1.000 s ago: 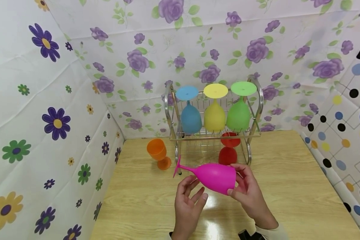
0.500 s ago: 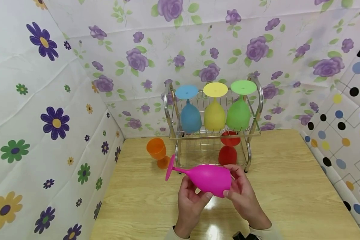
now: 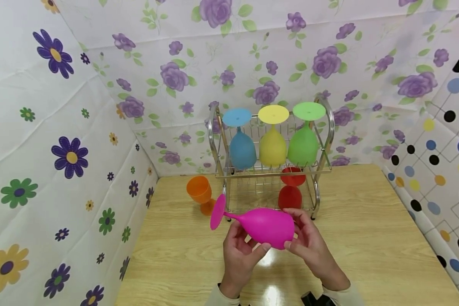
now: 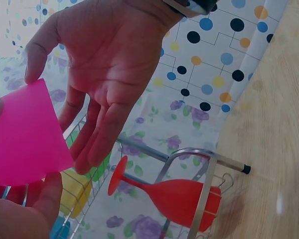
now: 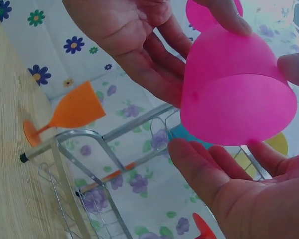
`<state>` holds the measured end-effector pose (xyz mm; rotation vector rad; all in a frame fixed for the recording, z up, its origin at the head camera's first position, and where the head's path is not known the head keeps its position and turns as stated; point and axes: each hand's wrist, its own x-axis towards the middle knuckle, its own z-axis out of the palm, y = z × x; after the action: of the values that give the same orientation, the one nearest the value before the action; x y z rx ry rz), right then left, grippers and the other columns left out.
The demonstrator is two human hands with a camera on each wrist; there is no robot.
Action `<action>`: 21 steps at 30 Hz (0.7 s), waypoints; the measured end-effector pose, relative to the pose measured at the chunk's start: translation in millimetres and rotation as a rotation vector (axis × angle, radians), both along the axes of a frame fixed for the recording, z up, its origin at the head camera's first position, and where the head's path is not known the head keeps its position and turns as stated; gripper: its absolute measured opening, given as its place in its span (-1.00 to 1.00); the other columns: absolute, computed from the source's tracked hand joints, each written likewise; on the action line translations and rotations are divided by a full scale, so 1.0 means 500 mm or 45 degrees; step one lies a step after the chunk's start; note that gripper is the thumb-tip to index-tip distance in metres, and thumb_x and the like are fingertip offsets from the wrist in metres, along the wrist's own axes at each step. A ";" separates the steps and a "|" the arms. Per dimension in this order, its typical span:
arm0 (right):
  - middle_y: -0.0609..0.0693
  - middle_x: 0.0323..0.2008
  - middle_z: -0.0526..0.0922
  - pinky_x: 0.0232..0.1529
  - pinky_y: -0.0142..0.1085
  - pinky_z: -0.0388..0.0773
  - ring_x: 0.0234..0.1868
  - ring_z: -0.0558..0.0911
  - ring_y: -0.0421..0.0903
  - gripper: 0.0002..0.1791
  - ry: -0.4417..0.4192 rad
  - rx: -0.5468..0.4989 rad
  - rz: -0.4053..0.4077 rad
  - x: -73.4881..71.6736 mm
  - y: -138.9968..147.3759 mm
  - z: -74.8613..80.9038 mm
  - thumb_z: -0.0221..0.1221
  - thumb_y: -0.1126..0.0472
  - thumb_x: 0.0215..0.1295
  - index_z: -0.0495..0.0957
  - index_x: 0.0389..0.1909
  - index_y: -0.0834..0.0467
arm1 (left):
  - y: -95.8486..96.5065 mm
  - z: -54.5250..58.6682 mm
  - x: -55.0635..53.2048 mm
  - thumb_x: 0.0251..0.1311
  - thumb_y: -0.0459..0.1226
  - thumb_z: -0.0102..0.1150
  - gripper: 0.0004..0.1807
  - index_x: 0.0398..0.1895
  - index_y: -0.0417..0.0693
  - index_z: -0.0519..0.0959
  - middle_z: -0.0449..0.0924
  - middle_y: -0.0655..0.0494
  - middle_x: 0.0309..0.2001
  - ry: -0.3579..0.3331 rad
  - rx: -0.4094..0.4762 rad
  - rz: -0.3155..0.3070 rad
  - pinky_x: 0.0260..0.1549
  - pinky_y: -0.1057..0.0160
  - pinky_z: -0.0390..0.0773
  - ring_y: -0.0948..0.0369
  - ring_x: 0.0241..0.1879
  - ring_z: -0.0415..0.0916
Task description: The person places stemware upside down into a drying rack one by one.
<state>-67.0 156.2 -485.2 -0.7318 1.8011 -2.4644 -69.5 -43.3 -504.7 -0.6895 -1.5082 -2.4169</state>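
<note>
A pink goblet lies sideways in the air between both hands, its foot to the left and its mouth to the right. My left hand holds the bowl from below, thumb on the near side and fingers behind. At the mouth end, my right hand pinches the rim between thumb and fingers. The right wrist view looks at the goblet's mouth end, with the bowl between the two hands. Behind them stands a two-tier metal rack bearing upturned goblets.
Blue, yellow and green goblets stand upside down on the upper tier. A red goblet is upturned on the lower tier, at the right. An orange goblet stands upright on the wooden table, left of the rack.
The pink goblet has shifted slightly left. My left hand has closed from loosely spread fingers near the stem to a hold on the bowl; the right hand keeps the rim.
</note>
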 end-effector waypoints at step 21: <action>-0.14 0.29 0.55 0.05 -0.42 0.73 0.25 0.62 -0.30 -0.49 -0.004 0.542 -0.405 -0.025 0.068 -0.007 0.24 0.40 0.47 0.39 0.38 0.32 | -0.038 -0.010 -0.071 0.08 -0.41 0.57 -0.13 0.50 0.11 0.42 0.47 0.02 0.37 -0.030 -0.468 0.202 0.18 0.01 0.73 0.00 0.27 0.52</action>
<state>-79.6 190.4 -488.7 -0.4390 2.4894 -2.1001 -105.2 -62.3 -509.5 -0.5802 -1.9618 -2.0603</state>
